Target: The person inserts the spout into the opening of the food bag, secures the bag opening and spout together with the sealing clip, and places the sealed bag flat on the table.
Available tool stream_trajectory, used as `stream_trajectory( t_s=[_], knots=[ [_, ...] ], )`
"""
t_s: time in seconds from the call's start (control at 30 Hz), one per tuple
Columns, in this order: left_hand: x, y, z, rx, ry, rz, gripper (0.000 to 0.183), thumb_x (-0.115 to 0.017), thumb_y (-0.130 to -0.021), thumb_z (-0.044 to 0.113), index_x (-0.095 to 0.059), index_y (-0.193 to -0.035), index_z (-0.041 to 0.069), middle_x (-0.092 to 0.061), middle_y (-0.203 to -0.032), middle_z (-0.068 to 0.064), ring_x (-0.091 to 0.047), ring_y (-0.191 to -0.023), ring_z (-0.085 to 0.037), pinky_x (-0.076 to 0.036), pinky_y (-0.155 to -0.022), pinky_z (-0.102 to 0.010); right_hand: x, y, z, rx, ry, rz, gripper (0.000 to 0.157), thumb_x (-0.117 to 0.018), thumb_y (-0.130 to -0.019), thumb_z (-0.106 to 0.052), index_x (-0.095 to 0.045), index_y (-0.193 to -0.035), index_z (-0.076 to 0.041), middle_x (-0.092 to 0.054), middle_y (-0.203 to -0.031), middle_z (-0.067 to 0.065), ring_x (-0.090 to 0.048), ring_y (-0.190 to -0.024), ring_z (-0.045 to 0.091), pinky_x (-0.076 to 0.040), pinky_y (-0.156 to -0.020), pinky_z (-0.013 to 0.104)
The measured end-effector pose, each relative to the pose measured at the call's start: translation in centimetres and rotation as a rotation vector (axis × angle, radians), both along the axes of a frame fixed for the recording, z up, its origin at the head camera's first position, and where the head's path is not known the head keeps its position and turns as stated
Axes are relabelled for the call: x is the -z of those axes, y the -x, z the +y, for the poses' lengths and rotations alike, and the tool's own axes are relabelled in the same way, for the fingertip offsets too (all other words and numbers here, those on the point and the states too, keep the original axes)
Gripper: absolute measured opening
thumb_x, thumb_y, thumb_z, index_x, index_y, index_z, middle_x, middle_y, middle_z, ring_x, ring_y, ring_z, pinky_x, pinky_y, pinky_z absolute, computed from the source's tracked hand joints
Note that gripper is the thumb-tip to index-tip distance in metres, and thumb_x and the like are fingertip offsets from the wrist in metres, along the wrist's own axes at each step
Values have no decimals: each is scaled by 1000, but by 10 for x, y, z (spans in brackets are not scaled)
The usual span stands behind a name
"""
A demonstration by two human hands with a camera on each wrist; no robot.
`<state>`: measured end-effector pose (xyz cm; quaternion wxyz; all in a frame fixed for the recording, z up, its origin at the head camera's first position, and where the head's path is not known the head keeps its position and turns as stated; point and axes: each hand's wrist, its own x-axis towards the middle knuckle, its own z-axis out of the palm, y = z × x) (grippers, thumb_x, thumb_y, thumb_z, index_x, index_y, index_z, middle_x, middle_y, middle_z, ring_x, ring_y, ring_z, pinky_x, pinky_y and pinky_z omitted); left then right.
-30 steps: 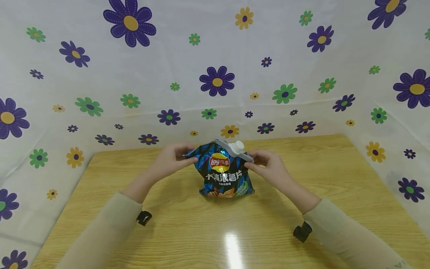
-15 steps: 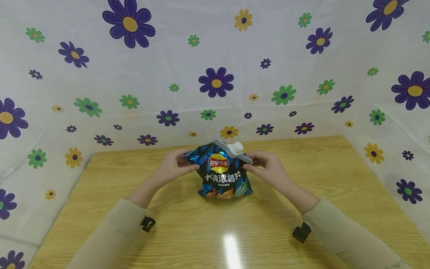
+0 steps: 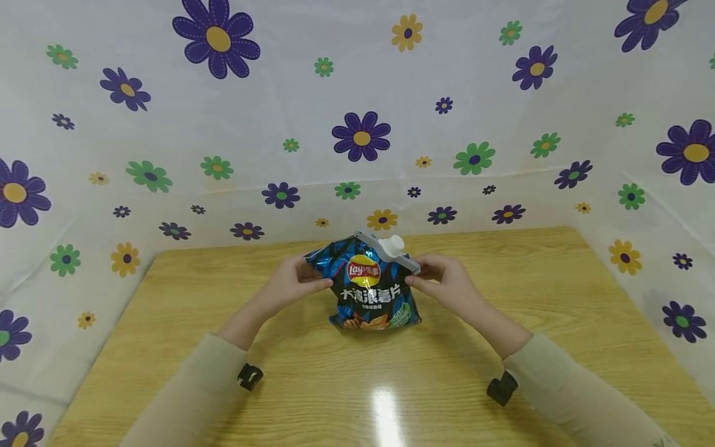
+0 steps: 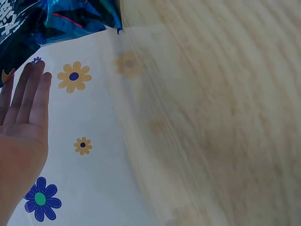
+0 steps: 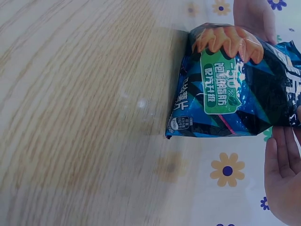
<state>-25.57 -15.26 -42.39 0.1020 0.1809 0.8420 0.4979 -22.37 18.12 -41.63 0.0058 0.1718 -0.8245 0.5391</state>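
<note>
A blue-and-black bag of potato chips (image 3: 365, 304) stands upright in the middle of the table. A grey bag clip (image 3: 404, 261) with a white round spout cap (image 3: 394, 244) slants across its top right corner. My left hand (image 3: 287, 282) holds the bag's left side, thumb in front and fingers behind. On the other side my right hand (image 3: 447, 279) grips the edge just below the clip's lower end, its thumb on the front. In the left wrist view the left hand's fingers (image 4: 35, 94) reach up behind the bag, fairly straight. The bag hides several fingertips.
The wooden table (image 3: 558, 298) has a bright light reflection near its front. White cloth walls (image 3: 240, 136) printed with flowers enclose the back and both sides. Black wrist mounts (image 3: 501, 388) hang under both sleeves.
My left hand has slid slightly down and inward along the bag's left side, below its top corner. The right hand, bag and clip have barely moved.
</note>
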Motion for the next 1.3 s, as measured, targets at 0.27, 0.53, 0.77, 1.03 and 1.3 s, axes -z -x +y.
stream_trajectory(
  t_s=[0.27, 0.53, 0.77, 1.03, 1.3],
  knots=[
    [3, -2, 1, -11, -91, -37, 30, -68, -104, 8, -64, -127, -12, -72, -125, -31, -76, -113, -38, -62, -102, -47, 3, 2, -4, 43, -18, 0, 23, -72, -100, -1, -72, -121, 7, -75, -114, 25, -75, -103, 34, -64, -93, 32],
    [2, -2, 7, -33, -125, -14, 30, -66, -106, 9, -67, -127, -12, -73, -122, -31, -78, -105, -30, -63, -100, -48, 4, 4, -5, 76, 5, -43, 21, -71, -101, -1, -73, -119, 9, -75, -112, 27, -76, -99, 30, -63, -87, 23],
    [3, 4, 9, -40, -122, 6, 28, -66, -106, 11, -69, -125, -10, -75, -120, -29, -80, -102, -26, -65, -95, -36, 5, 5, -5, 112, 25, -85, 22, -70, -102, -3, -73, -120, 9, -76, -116, 28, -77, -105, 36, -65, -95, 38],
    [-3, 7, 13, -28, -100, -10, 27, -65, -107, 12, -71, -121, -10, -78, -114, -28, -82, -98, -29, -63, -98, -50, 6, 9, -3, 140, 49, -130, 24, -69, -103, -6, -73, -121, 9, -76, -116, 27, -78, -102, 29, -64, -99, 44],
    [-2, 6, 13, -36, -88, -27, 23, -66, -106, 12, -74, -109, -10, -80, -102, -26, -79, -97, -45, -66, -93, -46, 12, 13, -3, 136, 112, -195, 24, -70, -102, -5, -73, -119, 12, -80, -103, 16, -71, -84, 4, -66, -88, 31]
  ],
)
